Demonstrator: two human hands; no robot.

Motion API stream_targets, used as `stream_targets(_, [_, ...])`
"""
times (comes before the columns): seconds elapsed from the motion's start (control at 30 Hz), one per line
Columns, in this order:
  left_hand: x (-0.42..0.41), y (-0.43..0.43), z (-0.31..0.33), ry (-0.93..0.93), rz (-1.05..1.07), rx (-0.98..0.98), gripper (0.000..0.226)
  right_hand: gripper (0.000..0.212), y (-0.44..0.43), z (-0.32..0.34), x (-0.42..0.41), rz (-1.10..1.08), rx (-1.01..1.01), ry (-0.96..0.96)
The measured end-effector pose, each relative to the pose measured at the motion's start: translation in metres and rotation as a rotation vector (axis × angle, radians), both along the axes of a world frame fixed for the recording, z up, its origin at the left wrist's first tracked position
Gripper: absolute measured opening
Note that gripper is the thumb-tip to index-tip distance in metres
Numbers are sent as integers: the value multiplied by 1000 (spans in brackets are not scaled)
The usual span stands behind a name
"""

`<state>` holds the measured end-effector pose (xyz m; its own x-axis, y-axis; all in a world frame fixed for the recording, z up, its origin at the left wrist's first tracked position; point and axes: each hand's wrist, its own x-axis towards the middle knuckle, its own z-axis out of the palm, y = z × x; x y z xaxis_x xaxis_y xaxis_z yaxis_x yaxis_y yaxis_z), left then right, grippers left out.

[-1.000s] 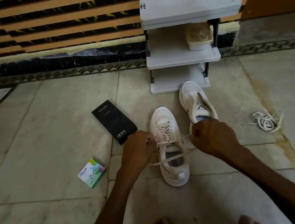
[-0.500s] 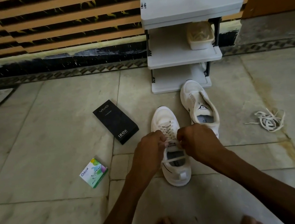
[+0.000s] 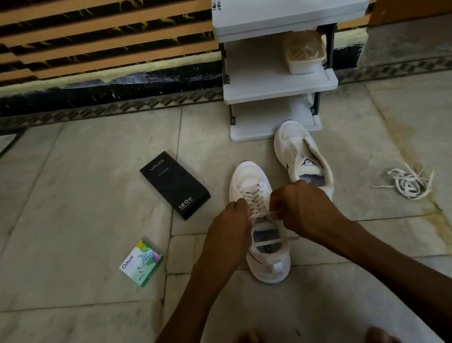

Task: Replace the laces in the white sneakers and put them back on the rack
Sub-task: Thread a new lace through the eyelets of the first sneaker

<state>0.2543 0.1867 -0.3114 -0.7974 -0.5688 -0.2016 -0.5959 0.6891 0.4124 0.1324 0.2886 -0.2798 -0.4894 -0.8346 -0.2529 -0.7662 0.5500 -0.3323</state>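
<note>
near sneaker (image 3: 249, 181): white, upright on floor, toe twd rack, cream lace (image 3: 255, 196) thru eyelets, one strand slack across opening. 2nd sneaker (image 3: 291, 141): unlaced, tongue open, toe at rack btm tier. rack (image 3: 282, 3): pale grey, 3 tiers, by wall. lace bundle (image 3: 408, 185): tangled on floor, right, well apart.

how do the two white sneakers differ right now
The near sneaker is laced up its front; the far sneaker is unlaced.
The left hand and right hand pinch the near sneaker's lace; the far sneaker is untouched.
The far sneaker's toe is at the rack's base; the near sneaker lies closer to the person.
Both are white, upright on the floor, toes toward the rack.
</note>
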Motion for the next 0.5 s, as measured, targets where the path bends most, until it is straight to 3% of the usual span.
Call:
stream_targets(0.27, [3,-11,5,59,92,171,14,26,1,0,-1,0,13,4])
stream_targets(0.5, [12,-18,-6,-10,66,68,24,23,0,-8,-2,-34,94,65])
